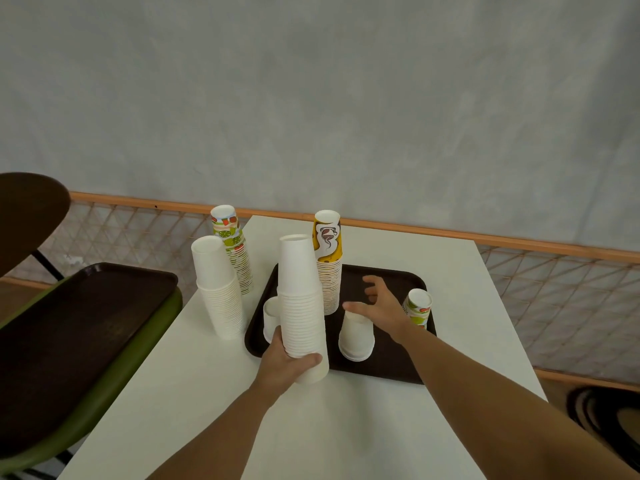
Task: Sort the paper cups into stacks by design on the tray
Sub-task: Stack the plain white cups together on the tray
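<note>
Nearest the viewer, two bare forearms reach out over a white table (311, 427). The left hand (287, 362) grasps the base of a tall stack of plain white cups (301, 299), fingers and thumb curled round it. The stack stands upside down at the near left edge of a dark brown tray (381, 372).

The right hand (381, 306) is released, its fingers spread, hovering over the tray just above a short white stack (356, 336). Whether the thumb touches that stack is unclear.

Also on the tray are a small white stack (270, 317), partly hidden behind the held one, a short fruit-print stack (417, 308) at the right edge, and a tall yellow coffee-print stack (329, 265) farther back.

Off the tray, on the table to the left, stand another tall white stack (216, 289) and, behind it, a leaning tall fruit-print stack (233, 251).

At far left a second dark tray (76, 317) rests on a green chair (138, 358). A grey wall (346, 98) lies beyond.
</note>
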### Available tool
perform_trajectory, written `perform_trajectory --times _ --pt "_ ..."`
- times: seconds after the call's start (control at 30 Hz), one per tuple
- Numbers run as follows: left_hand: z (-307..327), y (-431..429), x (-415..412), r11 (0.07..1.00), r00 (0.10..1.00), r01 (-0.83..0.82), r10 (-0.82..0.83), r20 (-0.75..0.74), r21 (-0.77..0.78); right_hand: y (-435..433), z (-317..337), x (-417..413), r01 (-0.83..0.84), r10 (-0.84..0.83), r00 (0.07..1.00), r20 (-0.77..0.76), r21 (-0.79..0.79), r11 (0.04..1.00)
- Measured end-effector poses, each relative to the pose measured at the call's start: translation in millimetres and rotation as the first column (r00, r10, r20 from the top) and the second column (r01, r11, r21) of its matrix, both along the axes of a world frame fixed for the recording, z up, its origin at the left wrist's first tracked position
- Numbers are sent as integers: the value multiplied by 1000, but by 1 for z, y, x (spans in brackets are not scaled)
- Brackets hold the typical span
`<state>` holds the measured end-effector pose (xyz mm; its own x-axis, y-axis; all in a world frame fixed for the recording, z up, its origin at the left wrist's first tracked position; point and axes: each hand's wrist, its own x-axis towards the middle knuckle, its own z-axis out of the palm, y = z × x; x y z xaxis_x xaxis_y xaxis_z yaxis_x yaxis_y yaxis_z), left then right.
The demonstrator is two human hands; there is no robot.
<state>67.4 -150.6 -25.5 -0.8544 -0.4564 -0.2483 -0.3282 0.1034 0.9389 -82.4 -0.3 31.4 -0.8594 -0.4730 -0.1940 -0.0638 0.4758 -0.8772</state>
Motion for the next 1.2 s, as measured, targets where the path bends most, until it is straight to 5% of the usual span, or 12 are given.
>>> perform_trajectory --times 0.3,0.5,1.2 --pt "5 5 -4 998 999 34 -33 26 -48 -32 64 3 -121 101 990 -98 -218 968" --pt "14 8 -2 995 998 66 -64 25 -79 -47 69 15 -338 336 941 -36 -97 936" --pt "14 11 8 989 994 109 -105 42 -99 -40 81 17 -231 225 973 -51 -241 943"
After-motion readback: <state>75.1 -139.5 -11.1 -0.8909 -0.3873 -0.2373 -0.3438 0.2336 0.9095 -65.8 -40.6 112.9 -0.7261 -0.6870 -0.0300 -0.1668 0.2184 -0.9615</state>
